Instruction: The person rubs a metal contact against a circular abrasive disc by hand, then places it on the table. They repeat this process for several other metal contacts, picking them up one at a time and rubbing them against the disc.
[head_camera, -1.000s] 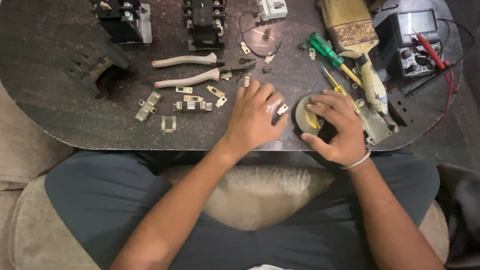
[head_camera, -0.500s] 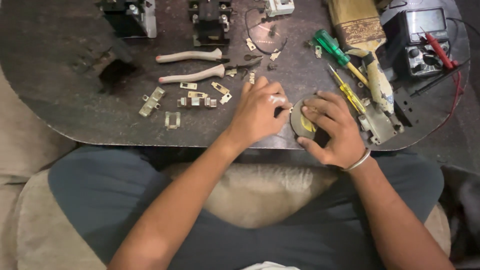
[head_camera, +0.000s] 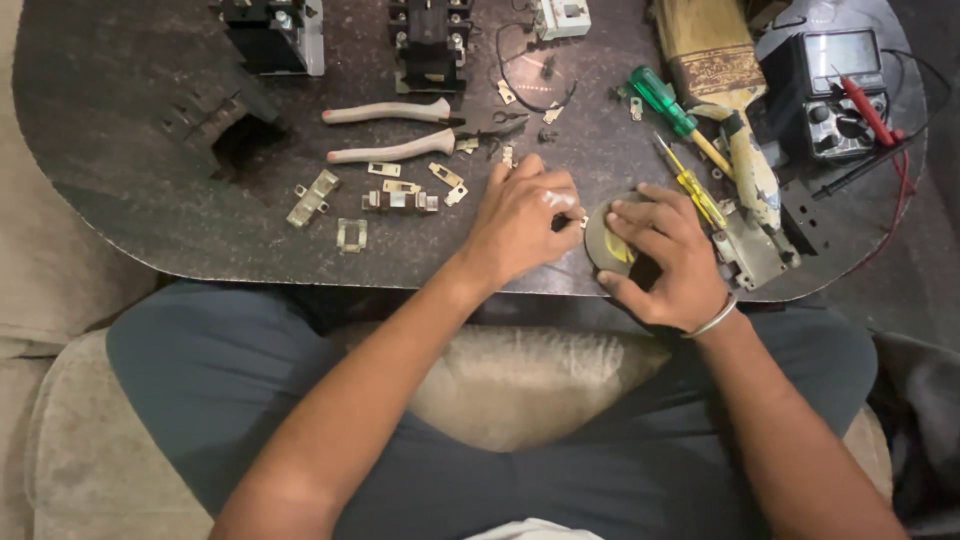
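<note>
Gripping a grey roll of tape (head_camera: 603, 240) that stands at the near edge of the desk (head_camera: 150, 220), the right hand (head_camera: 665, 255) has its fingers curled over the roll's top and its thumb under the near side. Just beside it, the left hand (head_camera: 520, 220) lies knuckles-up with fingers bent, their tips at the roll's left side; whether they pinch anything cannot be told. Pale-handled pliers (head_camera: 400, 135) and small brass parts (head_camera: 400, 198) lie left of the hands, while a yellow screwdriver (head_camera: 688, 182), a green-handled screwdriver (head_camera: 672, 105), a paintbrush (head_camera: 725, 90) and a meter (head_camera: 835, 90) lie toward the far right corner.
</note>
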